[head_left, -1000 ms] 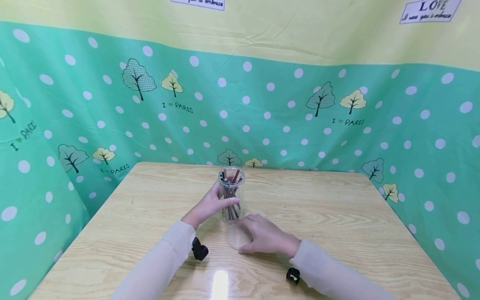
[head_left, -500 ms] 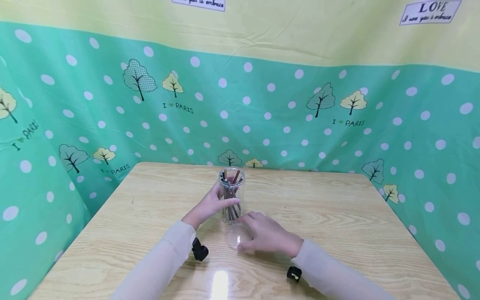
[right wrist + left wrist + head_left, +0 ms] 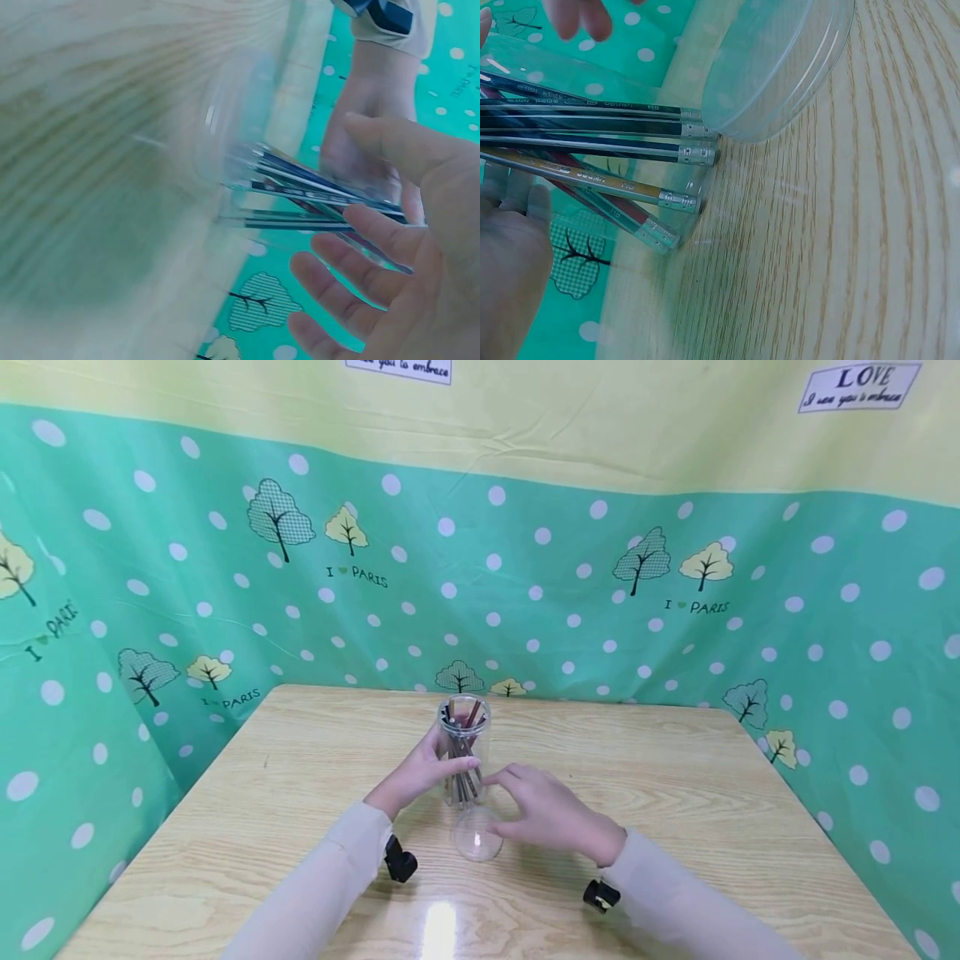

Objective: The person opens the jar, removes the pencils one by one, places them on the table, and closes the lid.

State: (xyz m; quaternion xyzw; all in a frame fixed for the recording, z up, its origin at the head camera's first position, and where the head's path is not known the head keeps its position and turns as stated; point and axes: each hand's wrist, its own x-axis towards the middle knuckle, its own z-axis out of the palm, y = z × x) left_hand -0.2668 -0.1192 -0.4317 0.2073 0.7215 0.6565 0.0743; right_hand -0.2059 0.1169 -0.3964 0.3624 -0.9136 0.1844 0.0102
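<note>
My left hand (image 3: 420, 772) grips the side of an upright, clear cylindrical jar (image 3: 484, 745) near the middle of the table. Several pencils (image 3: 592, 146) lean inside it, their metal-banded eraser ends toward the jar's bottom in the left wrist view. A round transparent lid (image 3: 476, 847) lies on the table just in front of the jar. The right hand (image 3: 553, 817) is close beside both, fingers loosely spread and holding nothing; its thumb overlaps the lid's right edge in the head view. In the right wrist view the lid (image 3: 232, 112) shows beyond the open fingers.
The wood-grain table (image 3: 660, 827) stretches around the hands. A green and yellow curtain (image 3: 525, 568) printed with dots and trees closes off the back and sides. Black wrist cameras are strapped on the left sleeve (image 3: 330, 877) and the right sleeve (image 3: 675, 893).
The right hand has let go of the lid and moved slightly right and away from it. The lid now lies by the jar. Left hand and jar have stayed put.
</note>
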